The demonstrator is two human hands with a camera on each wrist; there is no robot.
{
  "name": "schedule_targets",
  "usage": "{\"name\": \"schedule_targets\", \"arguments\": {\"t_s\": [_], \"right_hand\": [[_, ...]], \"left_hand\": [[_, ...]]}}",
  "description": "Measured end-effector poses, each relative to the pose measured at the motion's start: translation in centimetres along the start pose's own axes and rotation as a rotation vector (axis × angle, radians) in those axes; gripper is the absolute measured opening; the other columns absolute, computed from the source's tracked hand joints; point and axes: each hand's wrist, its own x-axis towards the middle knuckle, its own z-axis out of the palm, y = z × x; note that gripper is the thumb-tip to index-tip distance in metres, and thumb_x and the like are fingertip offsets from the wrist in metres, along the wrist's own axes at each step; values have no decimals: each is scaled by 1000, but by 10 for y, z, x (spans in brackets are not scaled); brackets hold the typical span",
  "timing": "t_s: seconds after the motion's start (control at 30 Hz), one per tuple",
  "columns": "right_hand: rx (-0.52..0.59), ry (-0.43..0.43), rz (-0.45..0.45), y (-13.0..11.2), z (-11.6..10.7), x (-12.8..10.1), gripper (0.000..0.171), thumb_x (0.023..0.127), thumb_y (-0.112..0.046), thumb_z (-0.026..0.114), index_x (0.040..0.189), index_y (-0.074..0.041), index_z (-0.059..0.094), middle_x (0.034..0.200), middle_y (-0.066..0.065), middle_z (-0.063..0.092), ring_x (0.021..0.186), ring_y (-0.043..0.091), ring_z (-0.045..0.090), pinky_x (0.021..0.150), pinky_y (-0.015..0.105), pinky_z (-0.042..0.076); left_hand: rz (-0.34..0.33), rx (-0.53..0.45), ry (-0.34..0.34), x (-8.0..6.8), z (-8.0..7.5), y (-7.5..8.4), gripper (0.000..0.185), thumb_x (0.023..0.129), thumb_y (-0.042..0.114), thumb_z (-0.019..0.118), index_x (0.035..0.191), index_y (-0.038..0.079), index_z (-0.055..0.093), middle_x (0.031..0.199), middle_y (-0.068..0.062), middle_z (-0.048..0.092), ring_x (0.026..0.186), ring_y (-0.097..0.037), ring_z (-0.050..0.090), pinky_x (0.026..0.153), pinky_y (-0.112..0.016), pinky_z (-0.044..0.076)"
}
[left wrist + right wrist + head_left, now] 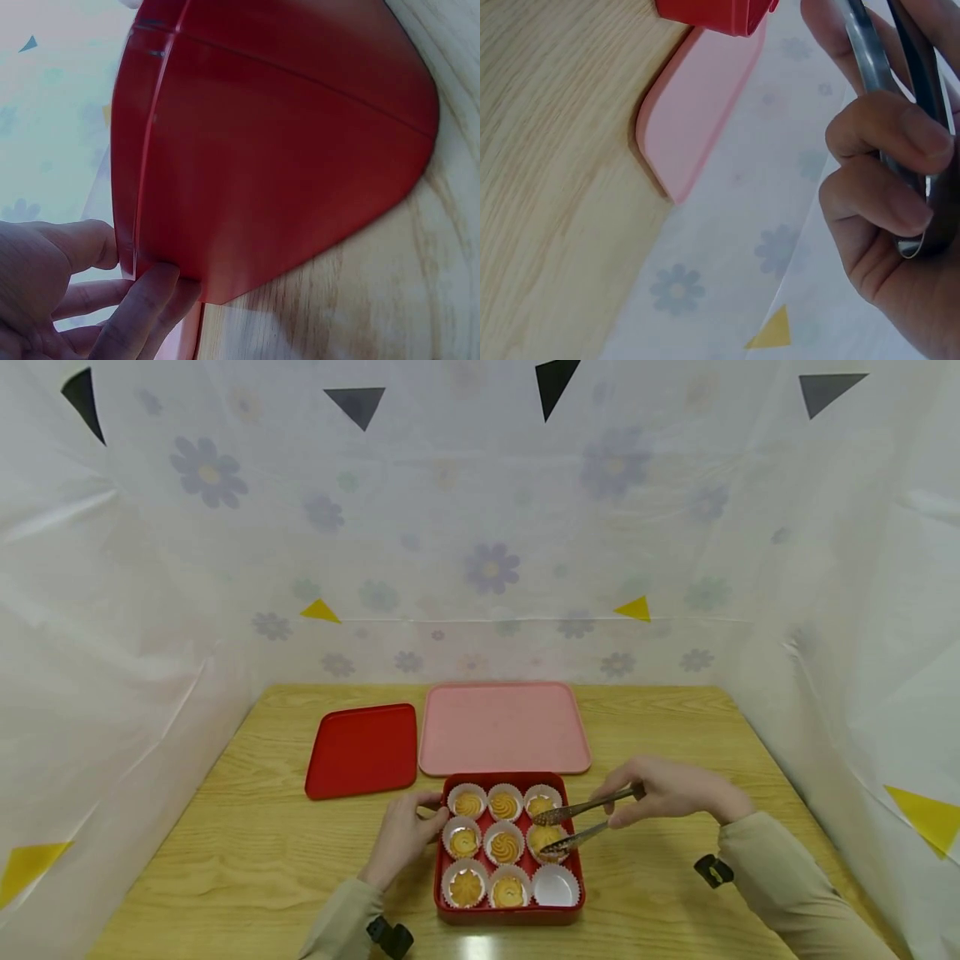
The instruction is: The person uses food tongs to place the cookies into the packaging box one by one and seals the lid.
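A red square tin box (510, 917) stands near the front of the table, holding rows of white paper cups with golden piped cookies. My left hand (402, 835) grips the tin's far left corner, thumb at the rim and fingers against the side wall (277, 165). With my right hand (667, 789) I hold metal tongs (581, 808), fingers curled round their handle end (911, 246). The parted tong tips lie over the middle cookie (545, 837) of the right column, one tip on either side. The front right paper cup (556, 887) shows its bare white bottom.
Behind the tin lies a pink tray (506, 727), with a red tray (363, 752) to its left. The wooden table (262, 843) is enclosed by white sheeting (480, 510) with flower prints at the back and sides.
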Motion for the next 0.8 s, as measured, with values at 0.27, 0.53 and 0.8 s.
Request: {"name": "schedule_targets", "arguments": {"t_s": [0.27,0.53,0.8], "right_hand": [[-10,-64,34,-10,2,3,24,93,-33,72,115,-25,75,94,-12,72,65,-5,43,58,18,40],[-65,-111,46,-23,2,8,26,90,-29,75,114,-20,77,91,-13,72,64,-5,46,58,17,41],[-119,-152,119,-35,4,17,28,87,-26,78,113,-18,77,89,-17,71,73,-5,56,62,19,44]], "left_hand": [[4,-4,8,0,1,-1,26,89,8,69,112,-3,73,102,-15,75,74,-17,70,63,-24,55],[-7,-7,5,0,1,-1,26,89,8,70,112,-3,73,103,-15,75,73,-14,68,63,-23,54],[-7,-15,0,0,1,0,25,90,8,69,113,-2,73,103,-14,75,74,-14,69,63,-23,54]]}}
